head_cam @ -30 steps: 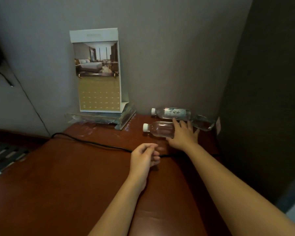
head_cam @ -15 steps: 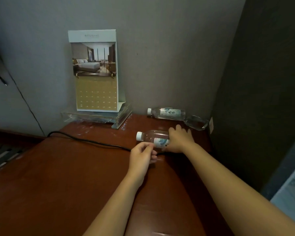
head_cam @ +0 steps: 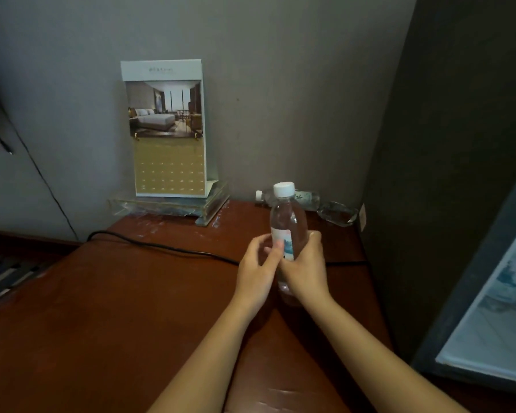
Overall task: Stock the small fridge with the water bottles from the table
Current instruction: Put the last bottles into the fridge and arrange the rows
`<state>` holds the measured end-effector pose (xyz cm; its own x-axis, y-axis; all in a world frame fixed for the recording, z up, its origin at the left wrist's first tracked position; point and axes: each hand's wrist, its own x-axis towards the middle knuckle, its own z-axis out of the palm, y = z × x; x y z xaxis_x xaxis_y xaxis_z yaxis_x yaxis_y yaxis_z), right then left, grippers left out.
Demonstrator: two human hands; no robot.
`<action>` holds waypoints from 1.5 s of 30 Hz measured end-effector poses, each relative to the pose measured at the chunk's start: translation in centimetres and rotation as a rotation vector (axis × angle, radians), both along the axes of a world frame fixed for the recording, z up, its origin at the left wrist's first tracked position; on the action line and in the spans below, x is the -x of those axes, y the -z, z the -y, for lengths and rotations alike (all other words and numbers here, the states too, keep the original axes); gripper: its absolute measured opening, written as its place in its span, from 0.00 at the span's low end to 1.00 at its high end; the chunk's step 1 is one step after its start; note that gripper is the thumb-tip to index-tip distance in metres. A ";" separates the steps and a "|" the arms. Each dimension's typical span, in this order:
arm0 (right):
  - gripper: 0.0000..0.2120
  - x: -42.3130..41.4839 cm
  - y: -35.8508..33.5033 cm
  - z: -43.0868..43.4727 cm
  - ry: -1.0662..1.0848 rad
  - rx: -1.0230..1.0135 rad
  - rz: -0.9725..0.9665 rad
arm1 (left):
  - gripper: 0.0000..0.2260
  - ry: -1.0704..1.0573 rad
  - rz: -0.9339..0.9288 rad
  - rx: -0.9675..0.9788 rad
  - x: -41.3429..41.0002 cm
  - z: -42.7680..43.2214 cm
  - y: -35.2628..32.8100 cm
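Note:
A clear water bottle point(head_cam: 287, 216) with a white cap stands upright above the brown table point(head_cam: 131, 308). My right hand point(head_cam: 306, 268) is wrapped around its lower half. My left hand point(head_cam: 258, 269) touches the bottle's label from the left with thumb and fingers. A second water bottle point(head_cam: 306, 198) lies on its side at the back of the table against the wall, partly hidden behind the held one. At the right edge, part of the small fridge point(head_cam: 489, 308) shows, with a pale inner panel.
A desk calendar point(head_cam: 167, 129) stands on a clear base at the back. A black cable point(head_cam: 161, 248) runs across the table. An empty glass point(head_cam: 335, 213) lies by the dark side panel point(head_cam: 429, 144) on the right.
My right hand lifted the near bottle from lying on the table and turned it upright. My left hand came up and touched it.

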<state>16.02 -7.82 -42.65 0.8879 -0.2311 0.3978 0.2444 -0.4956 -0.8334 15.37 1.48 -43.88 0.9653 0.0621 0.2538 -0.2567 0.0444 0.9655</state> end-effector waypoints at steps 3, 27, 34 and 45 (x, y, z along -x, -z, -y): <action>0.26 1.6 0.5 0.6 -0.081 -0.098 -0.027 | 0.25 0.123 0.051 -0.018 0.7 0.5 -0.2; 0.20 9.3 -0.8 3.6 -0.196 -0.069 -0.192 | 0.16 0.292 -0.102 -0.053 6.2 1.7 -1.7; 0.24 14.2 -1.0 4.9 -0.224 -0.037 -0.202 | 0.15 0.289 -0.101 -0.051 11.4 2.9 -2.0; 0.26 22.7 0.8 8.1 -0.145 0.111 -0.163 | 0.18 0.287 -0.048 -0.032 20.6 6.1 -0.4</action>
<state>-6.70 -15.89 -43.47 0.9631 -0.0592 0.2627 0.1867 -0.5560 -0.8100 -5.19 -4.60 -43.45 0.9533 -0.2221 0.2047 -0.1919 0.0778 0.9783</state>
